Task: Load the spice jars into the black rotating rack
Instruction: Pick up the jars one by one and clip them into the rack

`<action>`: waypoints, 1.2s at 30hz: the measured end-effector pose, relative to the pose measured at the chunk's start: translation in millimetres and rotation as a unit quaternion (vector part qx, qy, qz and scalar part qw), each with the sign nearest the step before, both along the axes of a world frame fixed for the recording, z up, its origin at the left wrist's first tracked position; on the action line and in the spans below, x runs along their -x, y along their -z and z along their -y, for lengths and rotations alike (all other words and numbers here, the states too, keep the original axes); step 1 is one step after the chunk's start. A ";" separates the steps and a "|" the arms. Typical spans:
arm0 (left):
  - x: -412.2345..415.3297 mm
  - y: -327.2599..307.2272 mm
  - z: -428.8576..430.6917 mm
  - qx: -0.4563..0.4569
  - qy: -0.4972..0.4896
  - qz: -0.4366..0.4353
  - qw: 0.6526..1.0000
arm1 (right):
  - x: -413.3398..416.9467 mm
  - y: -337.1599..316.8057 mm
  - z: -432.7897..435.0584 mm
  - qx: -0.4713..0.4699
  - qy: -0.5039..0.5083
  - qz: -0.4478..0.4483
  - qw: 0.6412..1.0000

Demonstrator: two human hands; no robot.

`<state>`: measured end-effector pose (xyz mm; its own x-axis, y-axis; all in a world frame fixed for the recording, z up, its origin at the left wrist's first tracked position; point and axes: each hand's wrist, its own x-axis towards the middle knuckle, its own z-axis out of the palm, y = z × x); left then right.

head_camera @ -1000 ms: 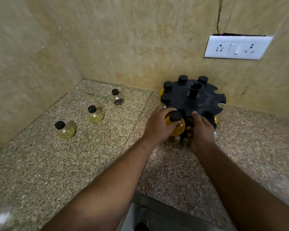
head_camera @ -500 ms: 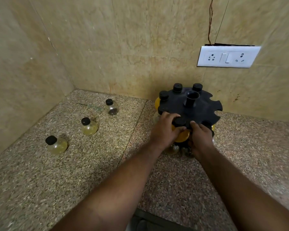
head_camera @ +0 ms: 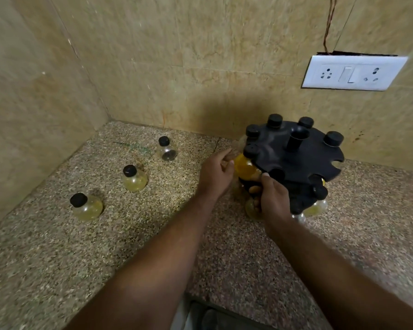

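The black rotating rack (head_camera: 296,158) stands on the counter by the back wall, with several black-capped jars hanging in its top disc and more jars on the tier below. A yellow spice jar (head_camera: 244,168) hangs in a slot on the disc's left edge. My left hand (head_camera: 215,173) is just left of this jar. Its loosely curled fingertips touch the jar's side without wrapping it. My right hand (head_camera: 273,201) grips the rack's front, thumb on the disc's rim and fingers on the lower tier. Three loose jars (head_camera: 87,207) (head_camera: 134,179) (head_camera: 166,150) stand on the counter to the left.
The speckled granite counter (head_camera: 105,246) fills a corner between tiled walls on the left and at the back. A white socket plate (head_camera: 351,72) sits on the back wall above the rack. The counter's front edge runs near the bottom of the view.
The yellow jar has gone into its slot and swung left as the rack turned. My left hand has loosened from around it. My right hand stays on the rack.
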<state>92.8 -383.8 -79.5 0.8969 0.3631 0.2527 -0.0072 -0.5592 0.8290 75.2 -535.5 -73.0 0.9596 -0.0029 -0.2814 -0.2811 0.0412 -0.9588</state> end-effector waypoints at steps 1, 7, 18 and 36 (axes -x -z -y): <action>0.7 3.6 -6.4 0.004 -0.004 -0.004 1.000 | 0.2 3.6 -3.9 0.010 -0.008 -0.001 1.000; -3.5 37.5 -64.6 0.043 -0.058 -0.061 0.996 | -13.8 36.5 -57.8 0.111 -0.109 0.039 0.987; -31.7 78.4 -176.1 0.080 -0.161 -0.136 0.974 | -72.0 87.5 -176.2 0.371 -0.327 0.089 0.865; -104.0 105.8 -248.5 0.048 -0.180 -0.062 0.981 | -127.5 134.0 -254.7 0.584 -0.478 0.051 0.654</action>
<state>196.9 -135.3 -185.3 0.7281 0.6783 0.0990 0.2808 -0.4268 0.8596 202.7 -280.9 -207.0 0.6929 0.4567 -0.5579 0.4251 -0.8838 -0.1955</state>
